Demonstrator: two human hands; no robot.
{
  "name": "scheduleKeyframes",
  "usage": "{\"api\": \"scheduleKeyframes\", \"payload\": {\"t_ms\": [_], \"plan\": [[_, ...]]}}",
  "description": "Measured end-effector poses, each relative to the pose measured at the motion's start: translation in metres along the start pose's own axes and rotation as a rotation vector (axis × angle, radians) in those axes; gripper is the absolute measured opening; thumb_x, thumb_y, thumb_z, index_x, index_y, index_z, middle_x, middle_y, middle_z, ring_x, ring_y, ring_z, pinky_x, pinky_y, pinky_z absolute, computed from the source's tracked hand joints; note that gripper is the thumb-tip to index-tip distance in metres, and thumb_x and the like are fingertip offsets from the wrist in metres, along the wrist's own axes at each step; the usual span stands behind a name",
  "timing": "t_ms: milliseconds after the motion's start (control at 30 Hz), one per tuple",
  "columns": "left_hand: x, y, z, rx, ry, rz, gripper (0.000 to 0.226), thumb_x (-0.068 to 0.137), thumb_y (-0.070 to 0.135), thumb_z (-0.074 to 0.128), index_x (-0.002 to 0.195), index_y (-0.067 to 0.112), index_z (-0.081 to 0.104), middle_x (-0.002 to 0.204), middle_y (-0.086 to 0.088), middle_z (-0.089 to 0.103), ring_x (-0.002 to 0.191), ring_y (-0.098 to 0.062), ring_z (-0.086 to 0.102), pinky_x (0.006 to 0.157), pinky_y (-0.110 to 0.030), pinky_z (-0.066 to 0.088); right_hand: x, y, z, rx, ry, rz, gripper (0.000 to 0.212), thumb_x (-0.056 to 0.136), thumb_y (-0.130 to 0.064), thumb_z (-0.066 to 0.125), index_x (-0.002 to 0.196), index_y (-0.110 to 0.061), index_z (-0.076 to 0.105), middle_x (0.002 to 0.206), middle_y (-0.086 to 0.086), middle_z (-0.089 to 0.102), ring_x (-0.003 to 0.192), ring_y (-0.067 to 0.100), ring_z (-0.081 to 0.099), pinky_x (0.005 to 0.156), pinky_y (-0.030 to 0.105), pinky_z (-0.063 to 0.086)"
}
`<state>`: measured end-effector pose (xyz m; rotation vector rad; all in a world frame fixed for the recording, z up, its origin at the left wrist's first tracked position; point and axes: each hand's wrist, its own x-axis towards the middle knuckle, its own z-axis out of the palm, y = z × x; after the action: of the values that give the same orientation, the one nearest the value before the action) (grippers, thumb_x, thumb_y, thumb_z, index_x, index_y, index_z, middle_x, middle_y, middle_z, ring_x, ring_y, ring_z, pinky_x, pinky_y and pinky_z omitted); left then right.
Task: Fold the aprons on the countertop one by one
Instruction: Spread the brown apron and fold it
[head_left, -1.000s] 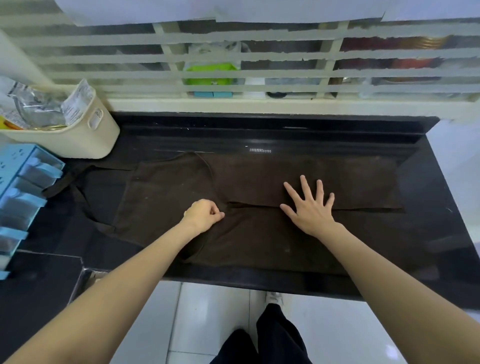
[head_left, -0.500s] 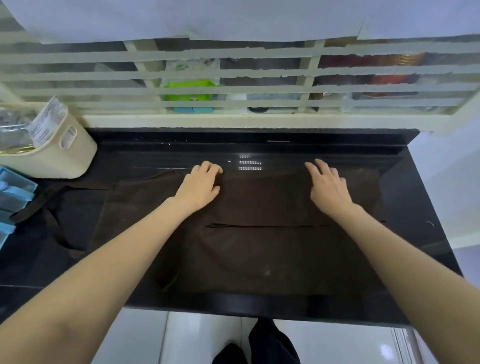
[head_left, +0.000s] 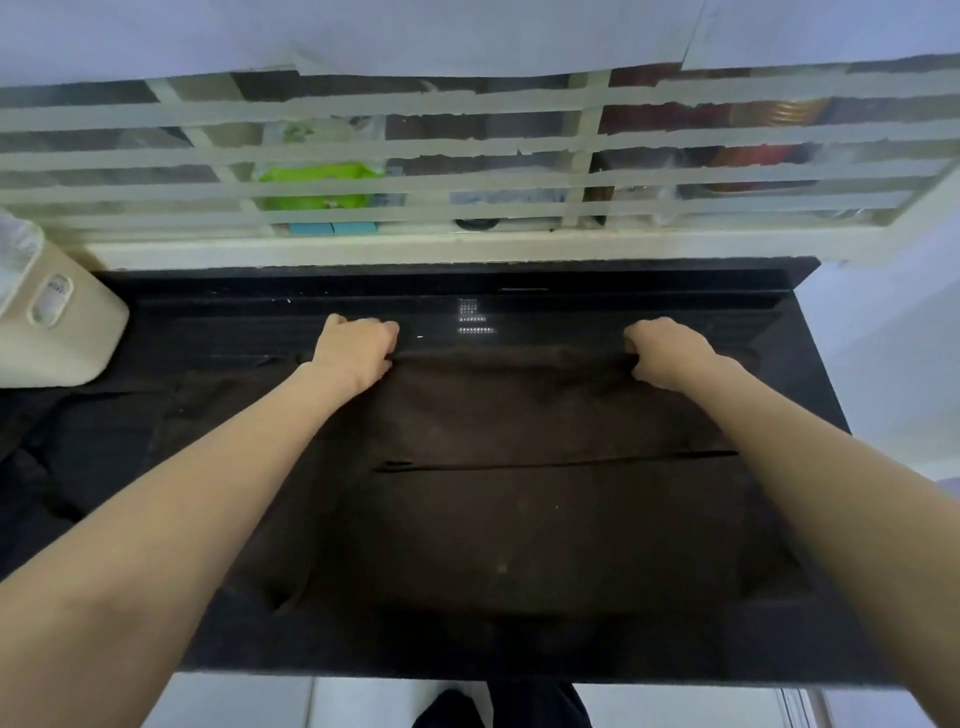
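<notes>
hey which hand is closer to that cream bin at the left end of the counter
Left. The left hand grips the apron's far edge nearer the cream bin; the right hand grips that edge much farther to the right.

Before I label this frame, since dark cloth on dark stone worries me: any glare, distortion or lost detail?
Head view: a dotted glare patch sits on the countertop between the left hand and right hand; wide-angle bending curves the window bars; the brown apron barely separates from the stone.

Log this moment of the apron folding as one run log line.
step: fold apron | left hand: grips far edge | right hand: grips far edge | apron: spread on countertop | fold: not yet made
</notes>
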<state>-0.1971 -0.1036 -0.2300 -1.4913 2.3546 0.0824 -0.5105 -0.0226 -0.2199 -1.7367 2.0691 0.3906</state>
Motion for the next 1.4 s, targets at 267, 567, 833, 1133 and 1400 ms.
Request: {"api": "scheduleKeyframes", "payload": {"t_ms": [267, 567, 833, 1133, 1400], "plan": [[-0.047, -0.009, -0.036, -0.068, 0.247, 0.039, 0.012, 0.09, 0.016, 0.053, 0.087, 0.017, 0.042, 0.094, -0.003, 0.056, 0.092, -0.025, 0.056, 0.092, -0.036, 0.032, -0.045, -0.013, -0.024, -0.099, 0.241, -0.013, 0.022, 0.088, 0.002, 0.049, 0.107, -0.007, 0.057, 0.104, 0.015, 0.06, 0.092, 0.034, 0.058, 0.065, 0.034, 0.041], [-0.155, 0.024, 0.012, 0.145, 0.189, 0.27, 0.015, 0.088, 0.03, 0.05, 0.085, 0.021, 0.039, 0.091, 0.006, 0.055, 0.09, -0.017, 0.057, 0.092, -0.029, 0.028, -0.118, -0.011, 0.047, -0.308, 0.179, 0.095, 0.021, 0.089, -0.001, 0.048, 0.107, -0.008, 0.056, 0.112, 0.013, 0.06, 0.107, 0.031, 0.052, 0.084, 0.035, 0.039], [-0.195, 0.051, 0.065, 0.152, 0.142, 0.468, 0.01, 0.083, 0.025, 0.048, 0.079, 0.016, 0.05, 0.077, 0.001, 0.061, 0.073, -0.022, 0.061, 0.083, -0.031, 0.029, -0.143, -0.007, 0.101, -0.371, 0.22, 0.171, 0.027, 0.087, -0.005, 0.051, 0.113, -0.012, 0.055, 0.118, 0.009, 0.056, 0.116, 0.029, 0.044, 0.092, 0.034, 0.036], [-0.196, 0.065, 0.092, 0.199, 0.027, 0.227, 0.041, 0.09, 0.023, 0.045, 0.128, 0.012, 0.037, 0.126, -0.003, 0.048, 0.117, -0.023, 0.045, 0.096, -0.037, 0.033, -0.149, -0.029, 0.13, -0.439, 0.391, -0.074, 0.055, 0.056, -0.002, 0.079, 0.105, -0.007, 0.054, 0.104, 0.015, 0.053, 0.088, 0.033, 0.054, 0.066, 0.04, 0.045], [-0.138, 0.039, 0.069, 0.174, -0.132, -0.004, 0.046, 0.093, 0.023, 0.051, 0.134, 0.012, 0.034, 0.136, -0.007, 0.04, 0.127, -0.027, 0.039, 0.102, -0.044, 0.033, -0.135, -0.055, 0.132, -0.325, 0.305, 0.014, 0.051, 0.072, -0.004, 0.07, 0.117, -0.011, 0.046, 0.119, 0.013, 0.046, 0.099, 0.032, 0.049, 0.067, 0.037, 0.045]]}}
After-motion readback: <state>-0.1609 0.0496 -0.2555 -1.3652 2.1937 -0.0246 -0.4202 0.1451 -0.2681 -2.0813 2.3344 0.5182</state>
